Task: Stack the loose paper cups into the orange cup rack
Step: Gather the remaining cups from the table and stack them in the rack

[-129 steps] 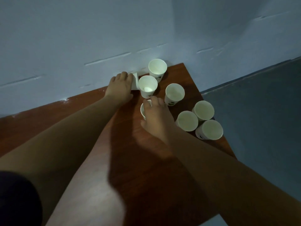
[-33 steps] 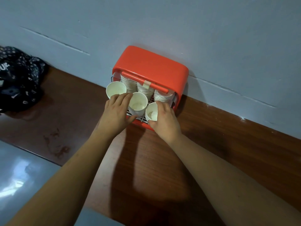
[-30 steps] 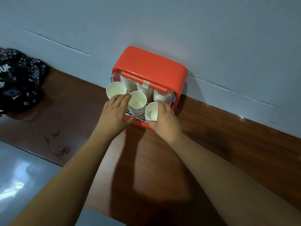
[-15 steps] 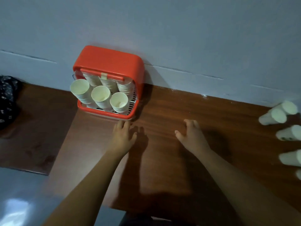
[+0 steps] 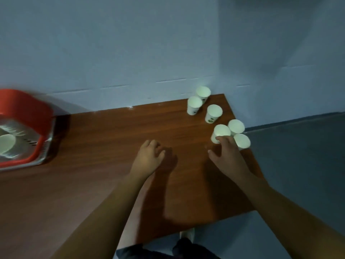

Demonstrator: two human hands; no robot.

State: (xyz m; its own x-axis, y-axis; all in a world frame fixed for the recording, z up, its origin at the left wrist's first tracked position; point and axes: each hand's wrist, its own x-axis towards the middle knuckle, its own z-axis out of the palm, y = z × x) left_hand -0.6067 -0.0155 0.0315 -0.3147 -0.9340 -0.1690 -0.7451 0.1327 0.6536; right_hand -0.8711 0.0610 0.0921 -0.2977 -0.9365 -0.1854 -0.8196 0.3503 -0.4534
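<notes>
White paper cups (image 5: 214,112), six of them, stand upright with mouths up in a loose cluster at the far right corner of the brown wooden table (image 5: 112,137), some touching each other. The orange cup rack (image 5: 24,111) sits well apart from them at the left edge of the view, blurred, with the pale mouth of a stacked cup (image 5: 6,145) showing inside it.

A second ago both hands were at the rack, each on a cup resting on the stacks there. Half a second ago they had drawn back empty over the table, and now the view has swung right and the hands have come across to the loose cups. That reads as one delivery finished and the next pick-up starting.

The right hand (image 5: 226,154) is spread wide, thumb out to the left, with its fingertips (image 5: 224,139) at the near side of the nearest cup (image 5: 221,131). Whether they touch it yet cannot be told, and nothing is gripped. The left hand (image 5: 149,156) hovers low over bare table to the left of the cluster, fingers loosely bent and holding nothing.

With six cups left, the job looks only partly done. The next move probably calls for closing round the nearest cup without knocking its two close neighbours, which are light and sit near the table's right edge
</notes>
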